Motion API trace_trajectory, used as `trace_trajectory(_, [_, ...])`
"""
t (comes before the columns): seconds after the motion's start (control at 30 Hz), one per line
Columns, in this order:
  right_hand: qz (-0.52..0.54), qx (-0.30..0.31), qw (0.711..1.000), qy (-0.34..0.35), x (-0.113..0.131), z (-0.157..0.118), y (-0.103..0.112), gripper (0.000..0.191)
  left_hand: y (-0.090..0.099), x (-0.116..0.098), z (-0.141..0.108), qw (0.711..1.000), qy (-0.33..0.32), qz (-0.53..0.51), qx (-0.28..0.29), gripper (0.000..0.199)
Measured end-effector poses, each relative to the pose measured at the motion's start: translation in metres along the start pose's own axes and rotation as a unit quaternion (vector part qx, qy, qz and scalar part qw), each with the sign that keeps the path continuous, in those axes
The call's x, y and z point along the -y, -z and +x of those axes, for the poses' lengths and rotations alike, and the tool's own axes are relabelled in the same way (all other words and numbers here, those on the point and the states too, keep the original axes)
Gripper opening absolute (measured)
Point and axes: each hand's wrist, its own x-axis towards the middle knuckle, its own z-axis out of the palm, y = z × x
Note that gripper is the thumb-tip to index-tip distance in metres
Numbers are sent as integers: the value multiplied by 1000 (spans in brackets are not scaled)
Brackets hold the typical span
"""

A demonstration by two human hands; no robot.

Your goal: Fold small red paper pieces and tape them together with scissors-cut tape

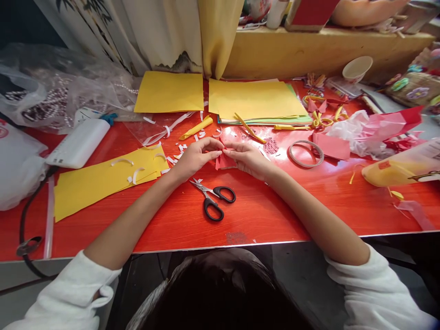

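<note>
A small folded piece of red paper (pixel 224 160) is pinched between my two hands above the middle of the red table (pixel 261 206). My left hand (pixel 197 158) grips its left side with thumb and fingertips. On its right side, the fingers of my right hand (pixel 248 159) are closed on the same piece. Just below my hands lie scissors (pixel 210 195) with black handles, their blades slightly apart and pointing up-left. White paper scraps (pixel 180 149) are scattered beside my left hand. A thin yellow strip (pixel 249 128) lies beyond my right hand.
Yellow sheets (pixel 168 91) and a paper stack (pixel 254 98) lie at the back. Yellow strips (pixel 106 183) and a white power strip (pixel 79 144) are on the left. A tape roll (pixel 305 153), crumpled pink paper (pixel 381 130) and a yellowish cup (pixel 398 165) stand or lie right.
</note>
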Motion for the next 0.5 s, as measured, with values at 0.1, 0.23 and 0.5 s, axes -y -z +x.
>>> trace_trajectory(0.1, [-56,-27,998,-4,0,0,-2,10,-3,3,0,999,-18,23,-23,24])
trace_trajectory(0.23, [-109,-30,994,-1,-1,1,0,12,-5,7,1,998,-14,8,-53,37])
trace_trajectory(0.5, [-154,73,985,4,0,1,6,28,-9,2,0,997,14,13,-69,33])
